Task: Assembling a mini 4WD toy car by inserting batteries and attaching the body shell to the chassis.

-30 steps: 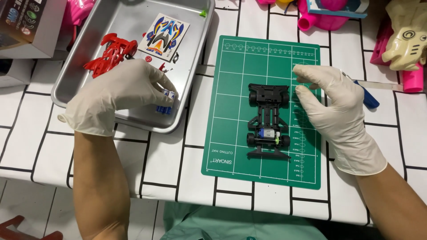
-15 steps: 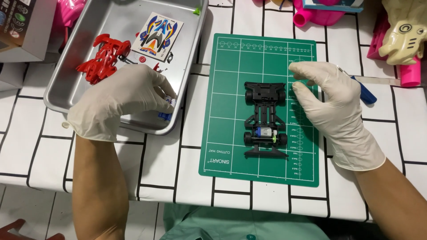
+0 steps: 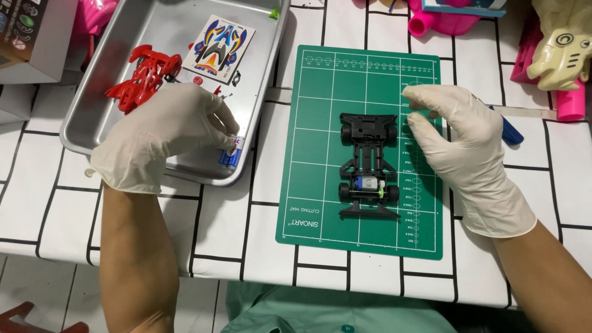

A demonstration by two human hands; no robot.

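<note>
1. Forearms entering from the near edge of the white tiled surface point(image 3: 203, 234), both hands in pale gloves.
2. Green cutting mat point(image 3: 314, 203) lying toward the near edge, right of centre, with a black toy car chassis point(image 3: 369, 165) on its middle, small motor at the chassis's near end.
3. Right hand point(image 3: 459, 145) resting on the mat's right edge, just beside the chassis, thumb and forefinger pressed together near the chassis's far right wheel; whether anything is pinched between them cannot be told.
4. Blue-handled tool point(image 3: 510, 131) partly hidden behind the right hand, toward the right edge of the surface.
5. Left hand point(image 3: 163, 135) inside the metal tray point(image 3: 86, 111) near the surface's left edge, fingers curled around a small blue-and-white tube point(image 3: 229, 153) at the tray's near right corner.
6. Red car body shell point(image 3: 140, 77) farther back in the tray, sticker sheet point(image 3: 220, 49) just right of it.
7. Pink toys point(image 3: 444, 18) and a cream figure point(image 3: 564, 49) along the far edge.
</note>
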